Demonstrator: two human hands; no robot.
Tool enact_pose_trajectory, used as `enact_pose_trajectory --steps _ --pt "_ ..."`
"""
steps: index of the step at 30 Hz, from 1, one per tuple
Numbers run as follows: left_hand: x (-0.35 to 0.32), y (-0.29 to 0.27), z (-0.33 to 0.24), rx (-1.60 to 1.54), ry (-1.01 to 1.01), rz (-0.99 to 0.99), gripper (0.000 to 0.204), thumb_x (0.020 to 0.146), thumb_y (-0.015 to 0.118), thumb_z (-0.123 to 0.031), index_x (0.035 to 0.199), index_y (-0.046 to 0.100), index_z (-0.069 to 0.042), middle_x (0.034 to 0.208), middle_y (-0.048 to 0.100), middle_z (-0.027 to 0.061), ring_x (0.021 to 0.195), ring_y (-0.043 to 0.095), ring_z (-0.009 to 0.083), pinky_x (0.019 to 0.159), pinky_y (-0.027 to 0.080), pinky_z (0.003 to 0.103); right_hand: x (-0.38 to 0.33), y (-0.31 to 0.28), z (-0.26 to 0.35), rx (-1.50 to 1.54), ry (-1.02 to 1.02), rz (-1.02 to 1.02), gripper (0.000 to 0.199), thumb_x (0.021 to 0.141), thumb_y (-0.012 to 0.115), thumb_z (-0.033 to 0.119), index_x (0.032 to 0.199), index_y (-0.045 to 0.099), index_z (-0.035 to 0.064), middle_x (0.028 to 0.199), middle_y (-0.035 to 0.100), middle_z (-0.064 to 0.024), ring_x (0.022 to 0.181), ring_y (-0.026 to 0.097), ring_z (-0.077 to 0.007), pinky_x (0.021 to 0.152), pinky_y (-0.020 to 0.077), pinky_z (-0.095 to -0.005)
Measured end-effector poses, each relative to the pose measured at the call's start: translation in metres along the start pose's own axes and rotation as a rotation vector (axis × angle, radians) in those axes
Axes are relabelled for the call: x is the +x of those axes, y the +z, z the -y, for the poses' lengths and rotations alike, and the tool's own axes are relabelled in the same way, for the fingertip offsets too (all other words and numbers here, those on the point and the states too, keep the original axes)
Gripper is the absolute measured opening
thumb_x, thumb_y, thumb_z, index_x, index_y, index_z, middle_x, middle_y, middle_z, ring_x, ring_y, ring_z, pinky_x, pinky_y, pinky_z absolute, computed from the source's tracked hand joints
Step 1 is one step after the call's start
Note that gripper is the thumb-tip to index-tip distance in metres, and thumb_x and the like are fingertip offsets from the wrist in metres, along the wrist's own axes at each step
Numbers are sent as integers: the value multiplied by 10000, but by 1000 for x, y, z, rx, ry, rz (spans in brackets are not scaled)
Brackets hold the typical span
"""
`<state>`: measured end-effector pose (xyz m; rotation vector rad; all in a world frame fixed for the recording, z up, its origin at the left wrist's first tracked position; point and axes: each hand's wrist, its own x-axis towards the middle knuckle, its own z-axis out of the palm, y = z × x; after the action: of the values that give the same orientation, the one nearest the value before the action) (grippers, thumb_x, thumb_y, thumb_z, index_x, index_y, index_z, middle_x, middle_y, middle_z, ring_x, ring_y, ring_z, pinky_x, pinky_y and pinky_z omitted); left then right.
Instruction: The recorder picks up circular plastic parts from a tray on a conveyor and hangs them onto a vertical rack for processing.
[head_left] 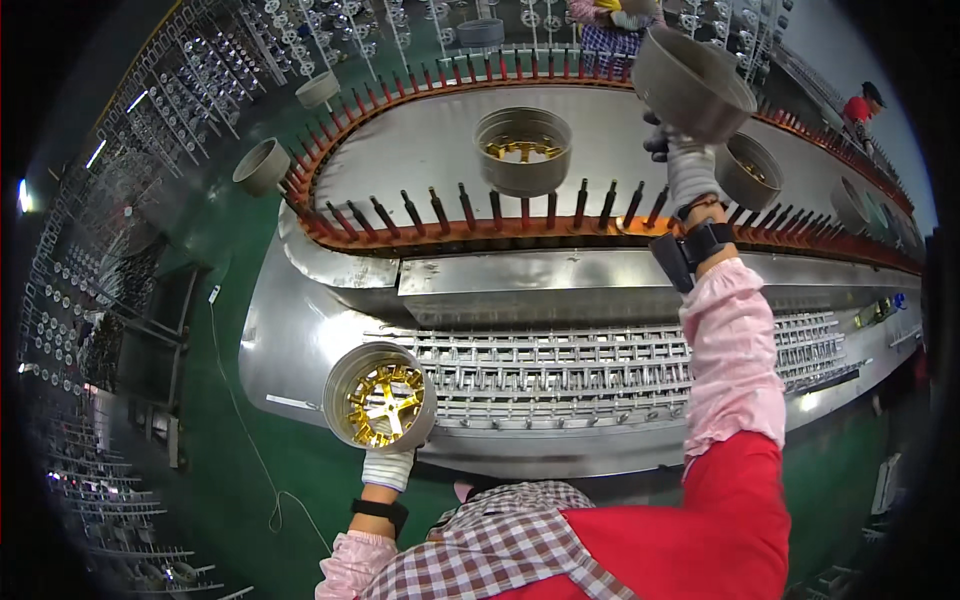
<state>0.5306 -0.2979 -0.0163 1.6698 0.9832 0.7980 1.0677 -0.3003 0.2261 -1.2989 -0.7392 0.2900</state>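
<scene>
My left hand (388,466), in a white glove, holds a round grey wheel rim with gold spokes (380,398) low over the near edge of the metal bench. My right hand (690,168), also gloved, is raised high and grips a plain grey wheel rim (690,82) tilted above the conveyor. A third grey rim with gold spokes (523,150) rests on the conveyor's steel top between rows of red-tipped pegs. Another rim (749,170) sits just right of my raised hand.
An oval conveyor with orange edge and upright pegs (490,215) curves ahead. A slatted metal rack (600,375) lies before me. Grey rims (262,165) hang on the left over green floor. Racks of parts (90,300) line the left. Other people (860,105) stand beyond.
</scene>
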Motion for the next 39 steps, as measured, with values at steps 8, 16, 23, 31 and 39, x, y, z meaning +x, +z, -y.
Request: enact_pose_trajectory --steps 8,16,23,31,39 --pt "0 -13 0 -118 -70 133 375 883 358 -199 1230 344 -56 1225 424 114 1102 424 244 929 377 372 -218 10 -5 -575 -510 253 183 726 572 130 897 579 68 841 598 -58 740 574 -232 675 463 -359" --pt "9 1 -28 530 110 118 344 878 366 -203 1193 402 -70 1197 451 112 1102 420 258 965 316 363 -361 45 -118 -601 -73 340 340 782 511 125 1115 493 59 1026 568 -123 892 530 -299 829 404 -368" --pt "4 5 -33 686 172 165 331 873 371 -216 1169 420 -73 1166 463 123 1076 433 266 945 327 369 -388 53 -136 -651 -37 345 344 789 513 135 1123 490 57 1029 570 -120 895 532 -277 822 409 -360" --pt "8 3 -29 739 176 167 319 869 378 -231 1141 441 -76 1131 477 134 1047 447 275 922 339 377 -408 68 -156 -659 -14 386 348 798 515 146 1133 486 56 1032 572 -117 897 533 -252 813 416 -352" --pt "18 30 -41 764 193 211 310 864 384 -246 1113 462 -80 1096 490 145 1017 461 285 899 351 384 -407 61 -171 -667 30 400 353 806 517 157 1142 482 55 1035 574 -114 900 535 -226 804 422 -343"
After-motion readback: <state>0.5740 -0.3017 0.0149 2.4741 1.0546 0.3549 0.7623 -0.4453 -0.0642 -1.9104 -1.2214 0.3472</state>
